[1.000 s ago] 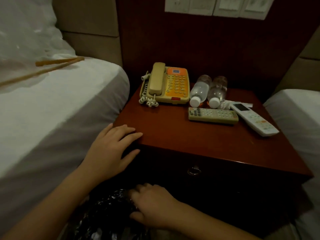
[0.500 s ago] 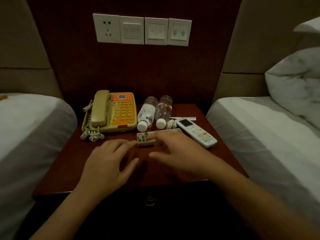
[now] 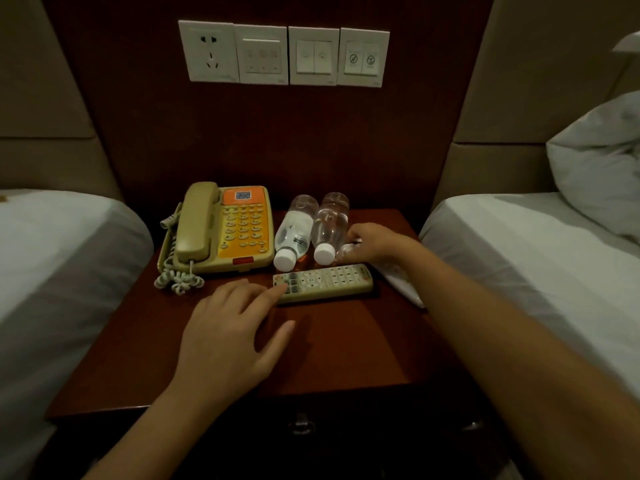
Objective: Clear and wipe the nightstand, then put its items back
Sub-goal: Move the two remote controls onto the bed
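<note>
The dark red wooden nightstand (image 3: 329, 348) carries a beige and orange telephone (image 3: 239, 230) at its back left. Two clear water bottles (image 3: 294, 230) (image 3: 330, 223) lie on their sides beside it, white caps toward me. A beige remote (image 3: 332, 282) lies in front of them. My left hand (image 3: 228, 334) rests open on the top, fingertips touching the remote's left end. My right hand (image 3: 375, 242) is curled on a small white crumpled thing (image 3: 346, 252) next to the right bottle. My right forearm hides most of a white remote (image 3: 401, 282).
White-sheeted beds flank the nightstand, one on the left (image 3: 52, 271) and one on the right (image 3: 536, 254) with a pillow (image 3: 599, 174). A row of wall sockets and switches (image 3: 284, 55) sits above. A drawer pull (image 3: 299, 422) shows on the nightstand's front.
My right hand rose from a black bag below the nightstand, crossed the beige remote and reached the white crumpled thing. My left hand slid forward to the remote's end.
</note>
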Demonstrator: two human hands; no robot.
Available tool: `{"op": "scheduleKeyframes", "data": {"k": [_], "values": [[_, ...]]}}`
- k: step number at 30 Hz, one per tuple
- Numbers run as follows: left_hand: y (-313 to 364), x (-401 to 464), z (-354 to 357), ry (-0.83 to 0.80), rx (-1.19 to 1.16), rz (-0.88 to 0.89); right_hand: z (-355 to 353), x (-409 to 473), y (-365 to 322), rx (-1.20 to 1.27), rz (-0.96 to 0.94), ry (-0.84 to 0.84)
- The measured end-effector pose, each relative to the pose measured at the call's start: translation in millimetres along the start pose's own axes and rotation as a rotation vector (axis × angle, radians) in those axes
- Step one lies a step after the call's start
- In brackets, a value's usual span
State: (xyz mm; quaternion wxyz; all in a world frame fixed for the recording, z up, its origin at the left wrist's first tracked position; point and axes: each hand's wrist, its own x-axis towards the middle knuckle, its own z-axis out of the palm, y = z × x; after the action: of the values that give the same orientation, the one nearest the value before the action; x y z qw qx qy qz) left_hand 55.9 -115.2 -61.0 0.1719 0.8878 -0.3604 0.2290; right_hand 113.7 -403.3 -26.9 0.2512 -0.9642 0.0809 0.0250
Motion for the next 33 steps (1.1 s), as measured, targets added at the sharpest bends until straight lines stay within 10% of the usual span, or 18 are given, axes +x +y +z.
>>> {"op": "scheduleKeyframes", "data": {"k": [20,33], "values": [[2,-1,0,0.024,0.035,0.017,-6,39,-9,0.043,0.285,0.219],[2,-1,2,0.015,0.046,-0.017,-12,3,-30,0.002,0.005,0.384]]}}
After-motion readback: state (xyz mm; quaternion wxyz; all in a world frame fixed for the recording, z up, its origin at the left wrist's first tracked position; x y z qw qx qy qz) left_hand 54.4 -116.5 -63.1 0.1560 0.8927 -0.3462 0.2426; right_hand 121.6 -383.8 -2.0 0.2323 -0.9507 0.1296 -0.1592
